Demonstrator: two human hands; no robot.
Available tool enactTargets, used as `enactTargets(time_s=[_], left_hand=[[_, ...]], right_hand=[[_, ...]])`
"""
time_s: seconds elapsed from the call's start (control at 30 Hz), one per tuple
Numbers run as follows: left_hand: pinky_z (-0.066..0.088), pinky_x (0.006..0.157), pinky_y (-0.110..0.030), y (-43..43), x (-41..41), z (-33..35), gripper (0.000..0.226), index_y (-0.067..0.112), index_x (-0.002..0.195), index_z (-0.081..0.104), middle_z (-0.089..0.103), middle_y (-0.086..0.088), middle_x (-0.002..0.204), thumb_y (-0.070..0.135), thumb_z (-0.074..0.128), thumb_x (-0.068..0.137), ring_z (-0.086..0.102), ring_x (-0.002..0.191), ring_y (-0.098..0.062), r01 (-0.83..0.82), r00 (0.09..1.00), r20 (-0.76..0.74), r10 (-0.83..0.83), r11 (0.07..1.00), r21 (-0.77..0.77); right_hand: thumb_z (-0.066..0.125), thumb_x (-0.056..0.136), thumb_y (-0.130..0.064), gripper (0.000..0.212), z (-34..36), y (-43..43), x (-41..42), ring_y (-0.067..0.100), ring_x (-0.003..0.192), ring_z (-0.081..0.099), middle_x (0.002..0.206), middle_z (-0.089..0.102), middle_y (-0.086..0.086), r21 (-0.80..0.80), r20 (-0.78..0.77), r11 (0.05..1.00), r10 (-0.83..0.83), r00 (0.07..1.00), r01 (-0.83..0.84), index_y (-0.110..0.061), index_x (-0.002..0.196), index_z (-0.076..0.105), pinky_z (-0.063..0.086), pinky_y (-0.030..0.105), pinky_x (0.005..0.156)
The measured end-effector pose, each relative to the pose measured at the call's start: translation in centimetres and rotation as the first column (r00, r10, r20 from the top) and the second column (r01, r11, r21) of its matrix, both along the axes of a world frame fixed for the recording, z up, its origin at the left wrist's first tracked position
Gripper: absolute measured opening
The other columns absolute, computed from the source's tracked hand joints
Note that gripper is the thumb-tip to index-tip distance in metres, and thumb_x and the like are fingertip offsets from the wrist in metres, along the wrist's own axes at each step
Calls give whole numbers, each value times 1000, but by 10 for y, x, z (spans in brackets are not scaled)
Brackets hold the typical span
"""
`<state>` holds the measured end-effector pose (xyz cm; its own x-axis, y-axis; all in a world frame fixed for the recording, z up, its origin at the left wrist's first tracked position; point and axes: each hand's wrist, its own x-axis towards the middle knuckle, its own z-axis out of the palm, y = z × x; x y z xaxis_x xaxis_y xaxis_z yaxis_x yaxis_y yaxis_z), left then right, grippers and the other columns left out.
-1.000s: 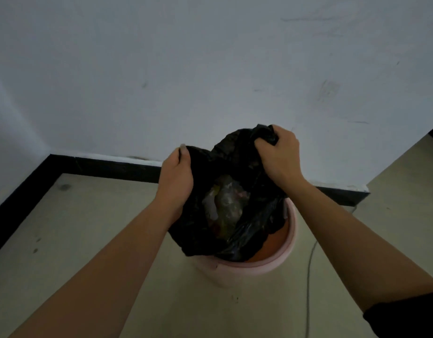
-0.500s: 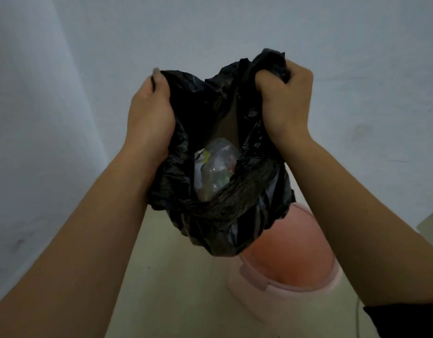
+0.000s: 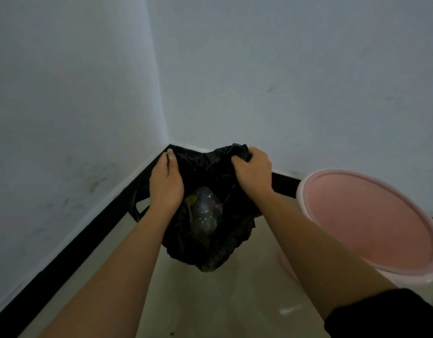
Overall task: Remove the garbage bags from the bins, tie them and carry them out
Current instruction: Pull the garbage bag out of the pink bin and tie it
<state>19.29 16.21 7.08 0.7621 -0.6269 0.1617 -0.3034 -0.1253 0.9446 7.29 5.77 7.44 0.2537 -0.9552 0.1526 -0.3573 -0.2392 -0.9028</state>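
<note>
A black garbage bag hangs in the air in front of a room corner, clear of the bin. Its mouth is open and crumpled clear plastic rubbish shows inside. My left hand grips the bag's left rim. My right hand is clenched on a bunched part of the right rim. A loop handle of the bag dangles at the left below my left wrist. The pink round bin stands to the right, with no liner in it.
Two pale walls meet in a corner behind the bag, with a black skirting board along their base. The floor is beige tile. A dark sleeve edge shows on my right arm.
The bag has come fully out of the pink bin and moved left, toward the corner. Both hands kept their grip and dropped lower. The bin now stands empty at the right.
</note>
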Motion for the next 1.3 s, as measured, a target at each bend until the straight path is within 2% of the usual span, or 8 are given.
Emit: enactTargets(time_s=[0.1, 0.23, 0.4, 0.6, 0.73, 0.87, 1.17, 1.3], left_hand=[[31, 79, -23, 15, 16, -31, 34, 30, 74, 44, 45, 15, 77, 31, 27, 104, 46, 74, 4, 50, 999, -3, -50, 983, 179], [41, 87, -36, 26, 32, -64, 36, 7, 95, 58, 58, -9, 94, 27, 30, 103, 57, 98, -27, 93, 993, 31, -112, 928, 360], [32, 109, -43, 32, 41, -79, 34, 17, 118, 64, 65, -5, 113, 29, 37, 101, 55, 114, -24, 96, 974, 157, -161, 930, 356], [19, 107, -51, 41, 40, -95, 45, 28, 139, 42, 34, -10, 148, 43, 36, 98, 18, 137, -30, -329, 932, 304, 195, 808, 490], [17, 111, -57, 56, 49, -96, 82, 27, 151, 8, 14, -16, 156, 57, 47, 85, 12, 141, -37, -274, 895, -114, 432, 732, 624], [32, 96, -63, 80, 46, -95, 71, 25, 136, 40, 42, -16, 140, 64, 54, 78, 43, 122, -43, 205, 602, -730, 325, 820, 534], [50, 85, -37, 72, 47, -78, 60, 21, 119, 62, 64, -4, 119, 44, 78, 67, 58, 108, -23, 453, 643, -765, -28, 820, 351], [52, 74, -35, 49, 42, -64, 50, 10, 125, 54, 63, -12, 116, 7, 73, 78, 61, 98, -26, 121, 798, -593, 106, 936, 331]], right_hand=[[59, 86, -19, 15, -41, 6, 4, 13, 61, 54, 68, 58, 2, 43, -139, 998, 58, 989, -52, -4, 84, 61, 41, 28, 55], [56, 90, -23, 16, -76, 5, -2, 22, 76, 59, 72, 58, -1, 91, -348, 990, 135, 928, -110, -12, 83, 65, 48, 38, 79], [63, 82, -48, 29, -85, -1, -8, 27, 98, 59, 77, 58, 0, 147, -494, 982, 180, 851, -122, -26, 66, 53, 41, 51, 96], [76, 53, -71, 105, -87, -5, -24, 35, 138, 27, 141, 41, 8, 360, -669, 910, 406, 623, -207, -25, 140, 39, 24, 56, 112], [84, 42, -58, 131, -95, -6, -27, 36, 136, 34, 146, 38, 12, 478, -618, 864, 460, 637, -160, -19, 148, 16, 24, 59, 112], [89, 62, -26, 140, -94, 1, -29, 33, 139, 33, 153, 31, 13, 550, -494, 801, 541, 681, -237, -18, 151, -18, 28, 45, 115], [66, 83, -1, 112, -73, 0, -21, 35, 122, 50, 145, 43, 16, 387, -462, 853, 508, 727, -350, -32, 150, -18, 44, 39, 97], [52, 91, -9, 94, -55, -3, -26, 24, 73, 57, 96, 63, 14, 143, -616, 938, 335, 713, -317, -32, 151, -15, 50, 38, 73]])
